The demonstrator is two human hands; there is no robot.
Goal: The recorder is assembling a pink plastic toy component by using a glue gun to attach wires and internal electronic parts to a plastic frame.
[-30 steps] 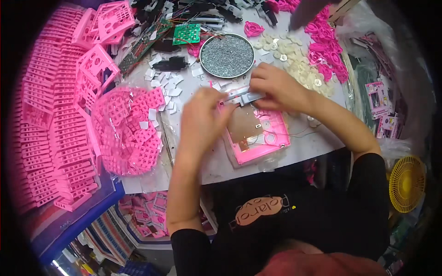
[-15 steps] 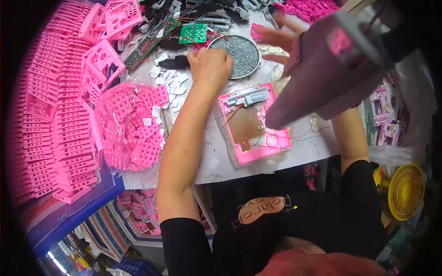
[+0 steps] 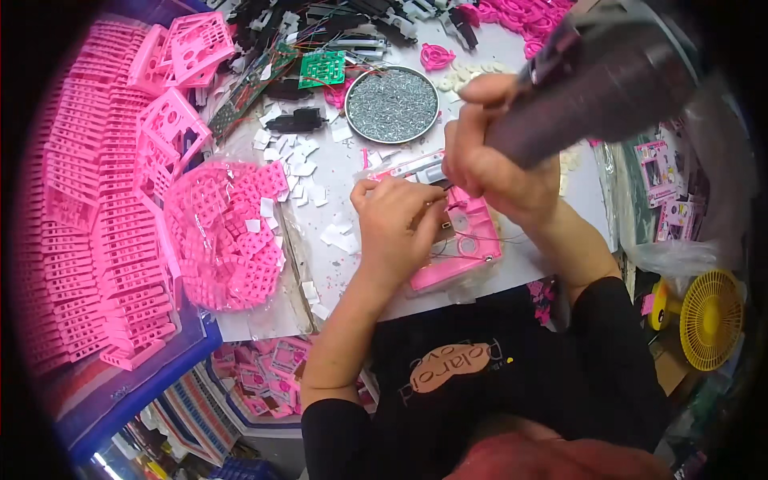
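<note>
Near the front edge of the white table point(image 3: 328, 268), right of the middle of that edge, lies a shallow pink case point(image 3: 448, 274) with both hands gathered over it. Half a second ago the left hand point(image 3: 398, 224) was at the round dish point(image 3: 392, 142) of small metal pieces; now it is back at the case, resting on its left side. The right hand point(image 3: 500, 164), open-fingered then, has closed around a dark handheld tool point(image 3: 588, 100), clasping it above the far right part of the case. For the work, this suggests that both hands have turned to the same spot and that a fastening step is in hand. The left thumb and fingers bend close together, but whether they pinch anything I cannot tell; the tool's working end is hidden too.

The case itself is bright pink, open toward the camera, with raised walls and a moulded ring point(image 3: 466, 245) on its right side. A silver-grey part point(image 3: 430, 170) sits along its far edge, partly covered by the hands. Thin wires point(image 3: 498, 238) trail across its right edge onto the table, and crumpled clear film point(image 3: 462, 291) shows beneath its near edge.
</note>
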